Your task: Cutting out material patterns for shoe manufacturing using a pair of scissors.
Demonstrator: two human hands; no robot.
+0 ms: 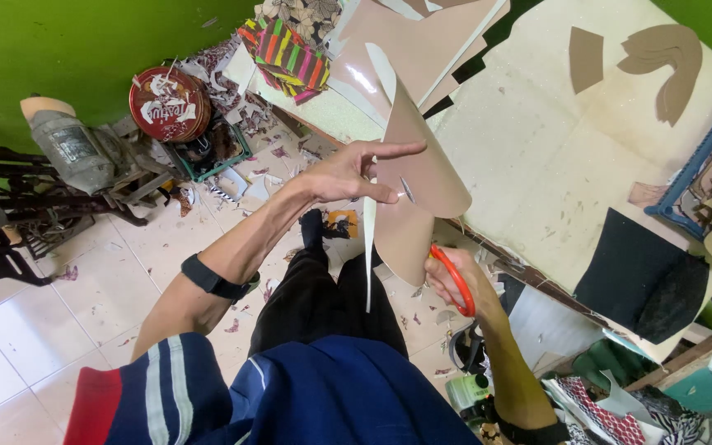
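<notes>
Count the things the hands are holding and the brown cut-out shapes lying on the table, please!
Tan sheet in the left hand: 1
Orange-handled scissors in the right hand: 1
Brown cut-out shapes on the table: 2, a small one and a curved one, which may be a stack.
Total: 4

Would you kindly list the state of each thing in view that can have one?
Left hand: pinching the sheet's edge.
Right hand: gripping the scissors.
Scissors: red-handled, blades hidden behind the sheet.
Tan sheet: held up, curled, partly cut, a thin strip hanging.
Round red tin: lid shut.
</notes>
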